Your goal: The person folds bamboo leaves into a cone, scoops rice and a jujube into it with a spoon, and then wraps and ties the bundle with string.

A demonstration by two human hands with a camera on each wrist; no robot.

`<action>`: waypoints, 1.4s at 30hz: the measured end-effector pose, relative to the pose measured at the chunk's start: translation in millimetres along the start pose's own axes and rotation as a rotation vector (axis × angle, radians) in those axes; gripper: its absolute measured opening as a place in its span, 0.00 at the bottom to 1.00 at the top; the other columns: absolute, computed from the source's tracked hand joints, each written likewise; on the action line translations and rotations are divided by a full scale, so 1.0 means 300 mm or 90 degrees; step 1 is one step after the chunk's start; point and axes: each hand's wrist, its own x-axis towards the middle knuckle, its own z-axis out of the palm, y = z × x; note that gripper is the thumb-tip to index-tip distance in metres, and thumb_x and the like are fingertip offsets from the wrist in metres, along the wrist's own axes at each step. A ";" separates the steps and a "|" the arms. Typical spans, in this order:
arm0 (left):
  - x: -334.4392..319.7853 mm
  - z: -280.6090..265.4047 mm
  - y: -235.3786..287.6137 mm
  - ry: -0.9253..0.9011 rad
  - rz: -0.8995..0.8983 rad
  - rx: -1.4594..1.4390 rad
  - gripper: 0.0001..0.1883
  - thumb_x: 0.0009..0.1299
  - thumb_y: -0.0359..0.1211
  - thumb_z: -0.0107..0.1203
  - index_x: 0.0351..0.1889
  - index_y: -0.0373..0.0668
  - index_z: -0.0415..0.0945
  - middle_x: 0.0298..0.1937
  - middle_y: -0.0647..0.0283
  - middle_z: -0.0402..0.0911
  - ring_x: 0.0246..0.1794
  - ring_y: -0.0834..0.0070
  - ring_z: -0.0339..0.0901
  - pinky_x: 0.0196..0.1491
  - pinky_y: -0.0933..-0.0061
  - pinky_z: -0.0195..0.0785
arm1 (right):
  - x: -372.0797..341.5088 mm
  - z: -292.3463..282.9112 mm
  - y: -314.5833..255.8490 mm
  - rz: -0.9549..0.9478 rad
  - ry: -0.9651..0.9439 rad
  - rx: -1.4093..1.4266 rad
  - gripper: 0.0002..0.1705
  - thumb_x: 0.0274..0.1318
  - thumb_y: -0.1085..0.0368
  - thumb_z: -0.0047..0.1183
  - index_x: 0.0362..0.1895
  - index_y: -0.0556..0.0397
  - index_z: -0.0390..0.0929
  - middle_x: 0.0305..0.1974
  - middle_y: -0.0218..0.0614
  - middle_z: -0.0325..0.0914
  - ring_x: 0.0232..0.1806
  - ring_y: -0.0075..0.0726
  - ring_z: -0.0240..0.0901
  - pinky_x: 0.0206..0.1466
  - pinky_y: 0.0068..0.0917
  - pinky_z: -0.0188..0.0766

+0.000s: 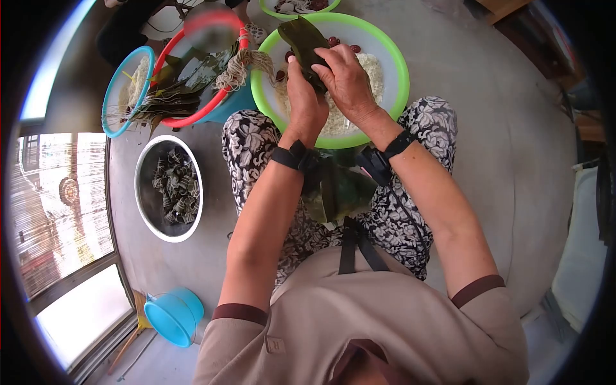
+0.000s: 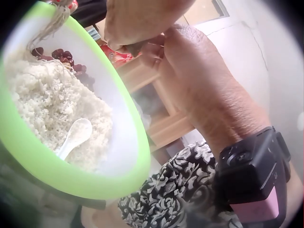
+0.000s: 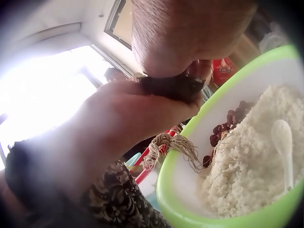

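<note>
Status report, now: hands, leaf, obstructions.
Left hand and right hand both holding dark green leaf. Green-rimmed bowl behind them in head view. White spoon in rice. No obstruction visible.

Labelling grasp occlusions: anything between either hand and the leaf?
Nothing visible: the left hand and right hand both touch the leaf directly. The string bundle hangs left of them by the red rim, and the spoon lies in the rice; neither intervenes.
</note>
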 end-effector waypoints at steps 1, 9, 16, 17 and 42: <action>-0.008 0.036 0.013 0.003 -0.015 -0.062 0.14 0.76 0.40 0.45 0.50 0.40 0.71 0.43 0.62 0.76 0.44 0.71 0.74 0.46 0.71 0.68 | 0.000 0.004 0.006 -0.008 0.016 -0.011 0.17 0.58 0.62 0.56 0.50 0.54 0.73 0.43 0.43 0.71 0.46 0.53 0.71 0.45 0.43 0.71; 0.014 -0.003 -0.035 -0.001 0.027 0.097 0.17 0.78 0.45 0.44 0.51 0.40 0.69 0.45 0.63 0.75 0.44 0.75 0.74 0.47 0.73 0.70 | 0.004 -0.014 -0.002 -0.012 0.026 -0.002 0.17 0.56 0.65 0.57 0.49 0.53 0.73 0.42 0.42 0.71 0.47 0.51 0.71 0.46 0.43 0.71; 0.002 0.009 -0.031 0.015 0.028 0.125 0.17 0.79 0.45 0.42 0.51 0.41 0.70 0.45 0.64 0.75 0.44 0.76 0.74 0.46 0.74 0.70 | -0.003 -0.015 -0.005 0.026 0.046 0.031 0.17 0.56 0.65 0.57 0.49 0.54 0.77 0.43 0.42 0.73 0.46 0.50 0.72 0.47 0.40 0.71; 0.002 0.011 -0.032 0.012 0.037 0.126 0.18 0.79 0.45 0.41 0.51 0.41 0.70 0.45 0.64 0.75 0.44 0.76 0.74 0.45 0.74 0.70 | -0.003 -0.014 -0.005 0.033 0.049 0.041 0.17 0.56 0.66 0.57 0.49 0.54 0.77 0.43 0.42 0.74 0.46 0.50 0.72 0.47 0.40 0.71; 0.015 -0.040 -0.071 0.038 -0.015 0.068 0.18 0.78 0.46 0.44 0.53 0.41 0.71 0.45 0.65 0.77 0.43 0.77 0.74 0.46 0.73 0.70 | -0.007 -0.041 0.043 0.207 -0.079 0.193 0.20 0.60 0.65 0.57 0.56 0.56 0.77 0.47 0.41 0.79 0.48 0.34 0.76 0.52 0.29 0.71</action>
